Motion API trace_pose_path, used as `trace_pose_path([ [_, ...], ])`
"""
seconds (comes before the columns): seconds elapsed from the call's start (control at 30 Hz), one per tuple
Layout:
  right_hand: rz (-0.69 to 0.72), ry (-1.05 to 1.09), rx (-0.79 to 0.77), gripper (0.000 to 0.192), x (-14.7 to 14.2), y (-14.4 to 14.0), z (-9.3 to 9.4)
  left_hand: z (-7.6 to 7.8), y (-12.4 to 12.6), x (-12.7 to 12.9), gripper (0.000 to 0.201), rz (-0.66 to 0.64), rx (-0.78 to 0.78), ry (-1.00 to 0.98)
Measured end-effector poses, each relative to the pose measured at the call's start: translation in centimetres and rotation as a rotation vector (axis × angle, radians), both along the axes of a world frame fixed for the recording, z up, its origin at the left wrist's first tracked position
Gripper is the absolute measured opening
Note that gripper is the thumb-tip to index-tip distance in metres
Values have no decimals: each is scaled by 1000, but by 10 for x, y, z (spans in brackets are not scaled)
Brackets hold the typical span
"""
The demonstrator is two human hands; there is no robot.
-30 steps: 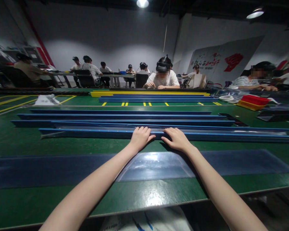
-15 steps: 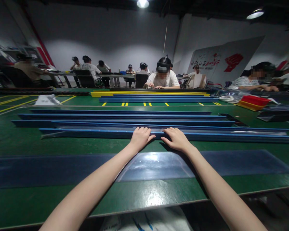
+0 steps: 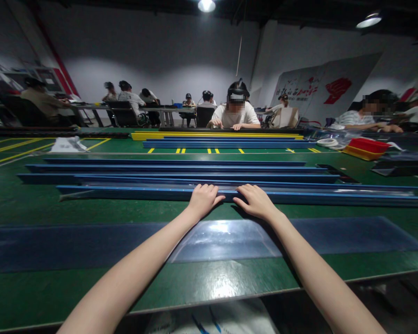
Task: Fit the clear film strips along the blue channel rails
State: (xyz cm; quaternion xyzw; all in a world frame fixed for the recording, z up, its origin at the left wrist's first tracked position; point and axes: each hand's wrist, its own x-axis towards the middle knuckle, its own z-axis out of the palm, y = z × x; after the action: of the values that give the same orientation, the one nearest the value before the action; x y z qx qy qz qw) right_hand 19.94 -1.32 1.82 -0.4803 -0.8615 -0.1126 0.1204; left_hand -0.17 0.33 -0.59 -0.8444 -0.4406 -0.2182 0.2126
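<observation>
Both hands are at the nearest long blue channel strip (image 3: pixel 135 193), which lies crosswise on the green table. My left hand (image 3: pixel 204 200) grips its near wall, fingers over the top edge and thumb along the front side. A short way to the right, my right hand (image 3: pixel 256 200) holds the same wall in the same manner. The fingertips inside the channel are partly hidden. Clear film shows within the strip. Under my forearms a long clear plastic sheet (image 3: pixel 226 239) lies flat on the table, shining under the lamp.
Several more blue channels (image 3: pixel 174 169) lie just beyond. Further back are a yellow strip (image 3: pixel 216 136), a red bin (image 3: pixel 367 147), a white roll (image 3: pixel 327 143) and a white crumpled piece (image 3: pixel 68 144). A co-worker (image 3: pixel 236 113) sits opposite. The table's front edge (image 3: pixel 216 299) runs below my arms.
My hands and the blue channel have stayed in place. Across the table, the co-worker's head and one hand have shifted slightly.
</observation>
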Motion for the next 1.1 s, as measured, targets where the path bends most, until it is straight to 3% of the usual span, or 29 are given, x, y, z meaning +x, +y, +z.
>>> trace_pose_path([
  [1.1,-49,15,-9,33,6,1,1,2,-2,0,33,-14,-26,-29],
])
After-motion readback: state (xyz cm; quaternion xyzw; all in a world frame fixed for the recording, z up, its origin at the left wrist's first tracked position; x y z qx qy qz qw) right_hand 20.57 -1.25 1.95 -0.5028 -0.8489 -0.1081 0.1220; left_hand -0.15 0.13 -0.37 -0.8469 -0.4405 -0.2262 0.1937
